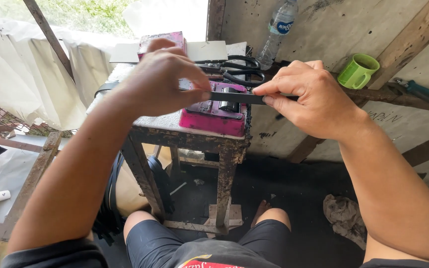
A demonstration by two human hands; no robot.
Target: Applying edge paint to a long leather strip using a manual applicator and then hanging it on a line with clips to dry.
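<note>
Above the desk (165, 123), both hands hold a black strip (237, 98) stretched level between them. Left hand (162, 82): forearm rising from near left, wrist bent, fingers curled down, thumb and fingertips pinched shut on the strip's left end. Right hand (311, 97): forearm entering from near right, back of hand up, thumb and forefinger pinched shut on the strip's right end. The strip sits just over a pink machine (214, 114) at the desk's right edge. Black scissors (239, 69) lie beyond the machine. A bottle (279, 30) stands far behind. A green mug (357, 70) rests on a beam at far right.
</note>
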